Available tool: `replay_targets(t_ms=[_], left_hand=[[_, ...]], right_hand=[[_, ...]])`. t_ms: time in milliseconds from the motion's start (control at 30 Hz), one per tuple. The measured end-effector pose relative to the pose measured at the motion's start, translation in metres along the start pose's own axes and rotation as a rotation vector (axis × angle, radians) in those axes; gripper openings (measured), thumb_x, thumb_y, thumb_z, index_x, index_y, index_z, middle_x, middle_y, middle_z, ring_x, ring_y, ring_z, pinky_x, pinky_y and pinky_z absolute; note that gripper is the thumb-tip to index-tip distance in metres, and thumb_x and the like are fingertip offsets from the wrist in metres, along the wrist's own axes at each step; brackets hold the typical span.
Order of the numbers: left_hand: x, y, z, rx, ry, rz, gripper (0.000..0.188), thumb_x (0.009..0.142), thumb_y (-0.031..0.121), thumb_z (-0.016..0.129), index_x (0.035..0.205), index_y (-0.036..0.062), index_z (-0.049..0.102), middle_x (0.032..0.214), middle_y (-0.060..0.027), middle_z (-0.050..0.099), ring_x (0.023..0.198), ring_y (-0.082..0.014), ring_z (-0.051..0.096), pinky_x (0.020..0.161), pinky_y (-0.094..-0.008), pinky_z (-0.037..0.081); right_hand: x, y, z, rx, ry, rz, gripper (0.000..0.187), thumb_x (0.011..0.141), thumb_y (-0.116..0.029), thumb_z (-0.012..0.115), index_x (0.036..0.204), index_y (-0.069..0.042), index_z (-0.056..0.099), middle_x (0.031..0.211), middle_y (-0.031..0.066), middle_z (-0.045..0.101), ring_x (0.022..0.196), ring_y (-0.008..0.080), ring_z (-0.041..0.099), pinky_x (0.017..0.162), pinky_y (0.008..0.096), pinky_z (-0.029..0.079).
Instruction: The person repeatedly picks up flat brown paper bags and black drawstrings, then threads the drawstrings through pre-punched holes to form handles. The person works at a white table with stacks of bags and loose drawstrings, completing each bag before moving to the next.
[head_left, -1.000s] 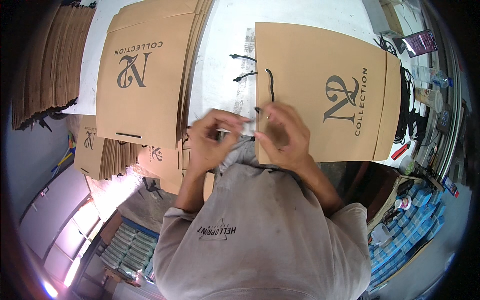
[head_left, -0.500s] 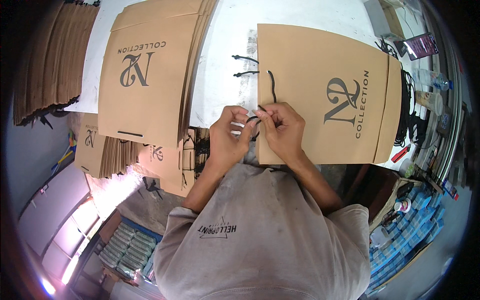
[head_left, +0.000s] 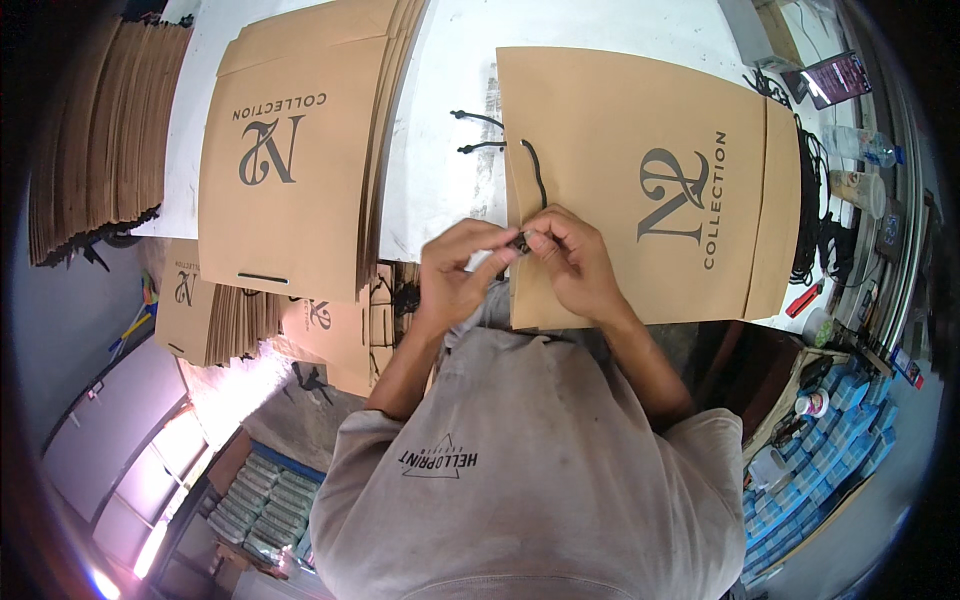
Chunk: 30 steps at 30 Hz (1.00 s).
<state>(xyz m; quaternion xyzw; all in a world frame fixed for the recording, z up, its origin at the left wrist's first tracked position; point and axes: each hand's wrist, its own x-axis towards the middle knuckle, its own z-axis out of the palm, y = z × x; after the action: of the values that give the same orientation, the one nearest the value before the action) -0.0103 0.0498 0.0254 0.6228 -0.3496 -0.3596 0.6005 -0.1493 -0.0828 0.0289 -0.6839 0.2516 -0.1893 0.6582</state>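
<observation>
A flat brown paper bag (head_left: 600, 120) with dark printing lies before me on the white table (head_left: 450, 60). A black cord (head_left: 537, 175) runs out of a hole near its left edge and down to my fingers. My left hand (head_left: 462, 262) pinches the cord's end just off that edge. Close against it, my right hand (head_left: 578, 262) pinches the same cord with thumb and forefinger, resting over the bag. The fingertips nearly meet and partly hide the cord between them. Two knotted cord ends (head_left: 475, 130) stick out past the bag's edge farther up.
Left of me is a stack of brown bags (head_left: 300, 60), with a taller bundle of bags (head_left: 110, 120) beyond. Along the right side are a bunch of black cords (head_left: 808, 210), a phone (head_left: 838, 80), a plastic bottle (head_left: 862, 146), a cup (head_left: 858, 192) and a red cutter (head_left: 804, 300).
My hands have drawn closer together, and the loop of cord seen between them has tightened into a small dark bunch at the fingertips. The whole view has shifted slightly.
</observation>
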Motion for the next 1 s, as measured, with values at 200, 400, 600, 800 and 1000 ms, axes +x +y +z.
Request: replay_targets(t_ms=[200, 400, 600, 800, 1000], left_hand=[[-0.011, -0.005, 0.014, -0.306, 0.156, -0.183, 0.010, 0.101, 0.002, 0.063, 0.104, -0.0038, 0.071, 0.113, -0.0143, 0.071, 0.098, -0.0133, 0.066, 0.082, -0.0278, 0.055], [-0.034, 0.042, -0.009, -0.138, 0.102, -0.061, 0.012, 0.103, 0.004, 0.060, 0.097, -0.0041, 0.066, 0.115, -0.0177, 0.071, 0.095, -0.0160, 0.067, 0.084, -0.0278, 0.055], [-0.035, 0.055, -0.039, 0.241, 0.033, 0.003, 0.022, 0.095, 0.010, 0.071, 0.112, -0.0042, 0.068, 0.116, -0.0189, 0.070, 0.095, -0.0217, 0.067, 0.079, -0.0319, 0.053], [0.009, 0.009, -0.028, 0.345, 0.203, -0.331, 0.047, 0.102, 0.034, 0.064, 0.131, -0.0029, 0.065, 0.102, -0.0156, 0.074, 0.084, -0.0178, 0.064, 0.075, -0.0303, 0.050], [-0.001, -0.020, -0.028, 0.244, 0.429, -0.239, 0.020, 0.104, 0.020, 0.064, 0.100, 0.0008, 0.069, 0.075, 0.0078, 0.053, 0.066, -0.0049, 0.044, 0.058, -0.0247, 0.036]], right_hand=[[0.000, 0.001, 0.003, 0.230, 0.042, 0.146, 0.007, 0.096, 0.000, 0.063, 0.101, 0.000, 0.068, 0.088, 0.0083, 0.062, 0.074, 0.0165, 0.060, 0.065, 0.0308, 0.048], [0.006, 0.004, 0.014, -0.595, -0.032, -0.327, 0.014, 0.089, -0.007, 0.071, 0.102, -0.003, 0.070, 0.087, 0.0108, 0.059, 0.075, 0.0284, 0.062, 0.069, 0.0375, 0.052], [0.008, -0.008, -0.001, -0.308, -0.191, -0.116, 0.028, 0.090, -0.014, 0.073, 0.116, -0.004, 0.071, 0.110, 0.0153, 0.066, 0.102, 0.0344, 0.066, 0.092, 0.0430, 0.052], [-0.006, -0.002, -0.046, -1.203, 0.383, -0.107, 0.069, 0.092, -0.029, 0.074, 0.150, -0.003, 0.048, 0.144, 0.0259, 0.056, 0.136, 0.0405, 0.052, 0.119, 0.0628, 0.026], [-0.025, -0.020, -0.081, -0.578, 0.251, -0.143, 0.065, 0.094, -0.024, 0.072, 0.148, 0.002, 0.046, 0.141, 0.0224, 0.061, 0.134, 0.0373, 0.057, 0.124, 0.0610, 0.017]])
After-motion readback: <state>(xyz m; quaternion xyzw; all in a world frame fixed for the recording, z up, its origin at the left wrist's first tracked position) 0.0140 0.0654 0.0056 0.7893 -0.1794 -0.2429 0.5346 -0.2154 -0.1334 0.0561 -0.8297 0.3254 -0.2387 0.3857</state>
